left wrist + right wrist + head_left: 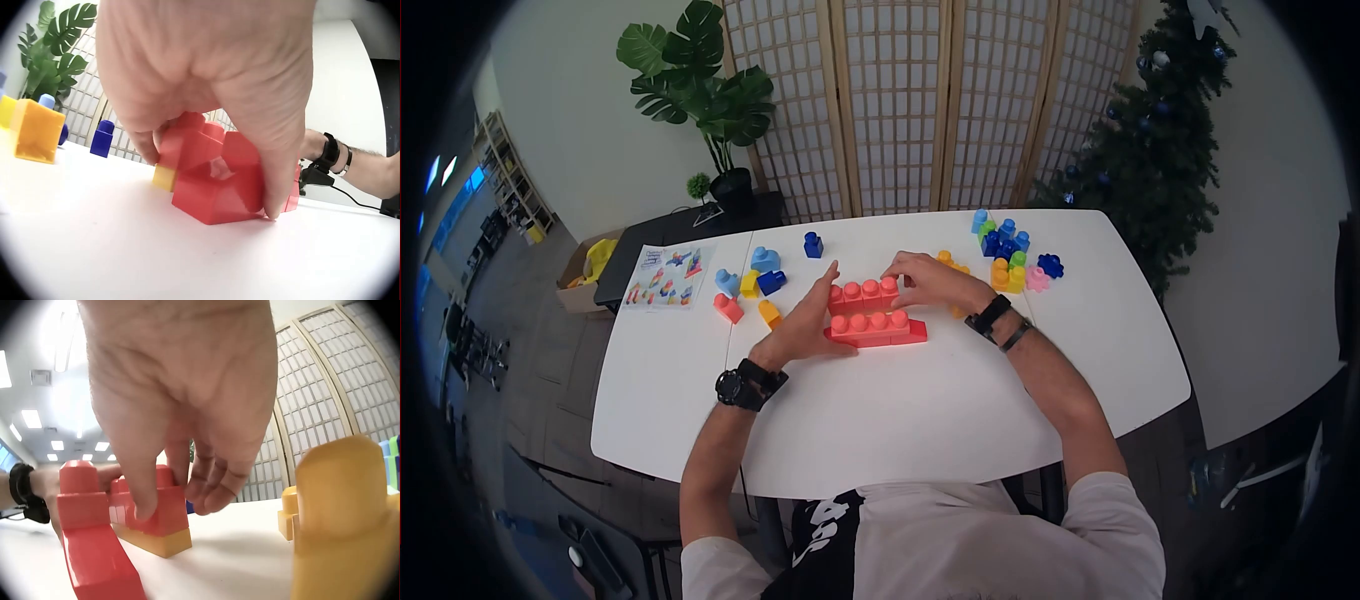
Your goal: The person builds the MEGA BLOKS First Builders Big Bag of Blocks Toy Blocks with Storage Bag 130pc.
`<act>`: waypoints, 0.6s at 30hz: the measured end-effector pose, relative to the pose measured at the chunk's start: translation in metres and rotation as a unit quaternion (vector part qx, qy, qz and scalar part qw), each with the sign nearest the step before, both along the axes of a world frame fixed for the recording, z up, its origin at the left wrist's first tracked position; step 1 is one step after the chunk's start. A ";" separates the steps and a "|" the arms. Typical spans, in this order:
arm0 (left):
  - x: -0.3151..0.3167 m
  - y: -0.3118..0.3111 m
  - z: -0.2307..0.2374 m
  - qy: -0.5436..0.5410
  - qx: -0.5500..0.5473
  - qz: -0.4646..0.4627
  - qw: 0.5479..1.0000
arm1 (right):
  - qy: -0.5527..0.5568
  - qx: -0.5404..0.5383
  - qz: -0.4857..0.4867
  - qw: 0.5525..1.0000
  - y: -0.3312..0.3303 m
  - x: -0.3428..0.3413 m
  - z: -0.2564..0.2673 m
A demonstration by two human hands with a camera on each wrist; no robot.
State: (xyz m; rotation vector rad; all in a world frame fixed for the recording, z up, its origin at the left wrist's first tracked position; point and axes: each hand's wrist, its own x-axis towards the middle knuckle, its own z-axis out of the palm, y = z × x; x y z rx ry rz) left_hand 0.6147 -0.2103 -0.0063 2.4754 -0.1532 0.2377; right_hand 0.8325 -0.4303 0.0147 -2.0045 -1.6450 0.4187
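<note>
And here's the front red row (878, 334), the left hand (802, 328) spread wide round its left end — thumb on the near side, fingers reaching to the back red row (865, 298) just behind it. The right hand (935, 280) pinches narrow on that back row's right end, thumb on the near face — yellow base (167, 542) directly beneath thumb and fingers.
</note>
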 end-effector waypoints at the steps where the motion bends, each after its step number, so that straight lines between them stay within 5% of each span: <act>1: -0.002 0.002 -0.002 -0.018 -0.022 0.010 1.000 | -0.004 0.003 -0.001 1.000 -0.004 0.001 0.004; 3: -0.003 0.008 -0.008 0.008 -0.035 0.026 0.999 | 0.204 0.032 -0.084 0.975 -0.015 0.000 0.006; 4: -0.006 0.006 -0.007 0.037 -0.051 0.044 0.997 | 0.205 0.030 -0.083 0.975 -0.020 -0.002 0.008; 8: -0.005 0.003 0.002 0.066 -0.058 0.069 0.994 | 0.155 -0.010 -0.026 0.987 -0.032 -0.020 0.011; 11: 0.002 0.003 -0.001 0.046 -0.092 0.040 0.994 | 0.004 0.037 0.007 0.999 -0.024 -0.029 -0.005; 18: 0.019 0.002 0.002 0.039 -0.077 0.035 0.996 | -0.019 0.042 -0.037 0.998 -0.020 -0.027 -0.006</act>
